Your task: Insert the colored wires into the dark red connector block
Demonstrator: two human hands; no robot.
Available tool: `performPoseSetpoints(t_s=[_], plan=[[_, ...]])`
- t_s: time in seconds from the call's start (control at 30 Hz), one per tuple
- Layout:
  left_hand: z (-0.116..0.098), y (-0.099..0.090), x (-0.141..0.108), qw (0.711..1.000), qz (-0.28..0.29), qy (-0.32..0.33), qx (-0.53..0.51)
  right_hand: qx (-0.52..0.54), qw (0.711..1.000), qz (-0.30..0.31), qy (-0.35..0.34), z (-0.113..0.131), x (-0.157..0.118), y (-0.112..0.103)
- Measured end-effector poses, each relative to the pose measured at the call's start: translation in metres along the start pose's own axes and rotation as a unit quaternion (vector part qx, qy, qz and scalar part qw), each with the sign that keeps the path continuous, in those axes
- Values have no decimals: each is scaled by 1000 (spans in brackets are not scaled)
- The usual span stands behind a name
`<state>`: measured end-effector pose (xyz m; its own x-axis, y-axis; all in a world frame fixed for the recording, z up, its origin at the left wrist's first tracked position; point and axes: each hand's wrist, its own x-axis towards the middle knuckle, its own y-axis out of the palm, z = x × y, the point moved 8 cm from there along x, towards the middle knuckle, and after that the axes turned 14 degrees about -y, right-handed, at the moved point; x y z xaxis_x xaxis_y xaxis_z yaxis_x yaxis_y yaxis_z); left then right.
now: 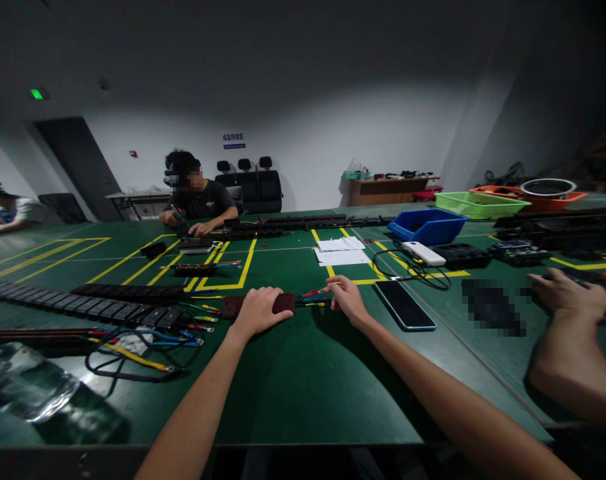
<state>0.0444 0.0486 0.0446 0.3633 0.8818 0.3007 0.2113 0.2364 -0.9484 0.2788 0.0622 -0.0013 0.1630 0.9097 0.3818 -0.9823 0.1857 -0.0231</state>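
My left hand (pixel 257 311) is closed over a dark reddish-brown block (pixel 231 307), holding it flat on the green table. Out of the block's right end comes a small bundle of coloured wires (pixel 310 294), red, blue, green and yellow among them. Close to the wire tips, my right hand (pixel 347 301) has its fingers pinched around the end of one wire. A phone (pixel 404 305) lies just right of that hand. Left of the block are several lug-ended wires (pixel 205 320) from long black segmented strips (pixel 107 305).
A clear plastic bottle (pixel 33 387) lies at the near left. Papers (pixel 340 251), a white power bank (pixel 423 253) and a blue bin (pixel 427 225) stand beyond my hands. Another person's hand (pixel 570 293) reaches in at right. Across the table, a co-worker (pixel 203 200) holds a power tool.
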Motion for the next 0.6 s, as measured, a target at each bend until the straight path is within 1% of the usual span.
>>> performPoseSetpoints(t_s=[0.13, 0.2, 0.3, 0.37, 0.43, 0.5, 0.6], plan=[[0, -1, 0, 1000, 0, -3, 3, 35, 999, 8, -34, 8, 1, 2], [0, -1, 0, 1000, -1, -2, 2, 17, 999, 1, -27, 6, 1, 0], [-1, -1, 0, 1000, 0, -1, 1, -65, 998, -19, -5, -2, 0, -6], [-1, -2, 0, 1000, -1, 0, 0, -131, 991, -12, -9, -4, 0, -8], [-1, -2, 0, 1000, -1, 2, -2, -172, 985, 3, -21, -4, 0, -7], [-1, -2, 0, 1000, 0, 3, -4, -170, 985, 12, -26, -3, 1, -6], [-1, -2, 0, 1000, 1, 1, -2, -116, 993, 25, -19, -4, 1, -2]])
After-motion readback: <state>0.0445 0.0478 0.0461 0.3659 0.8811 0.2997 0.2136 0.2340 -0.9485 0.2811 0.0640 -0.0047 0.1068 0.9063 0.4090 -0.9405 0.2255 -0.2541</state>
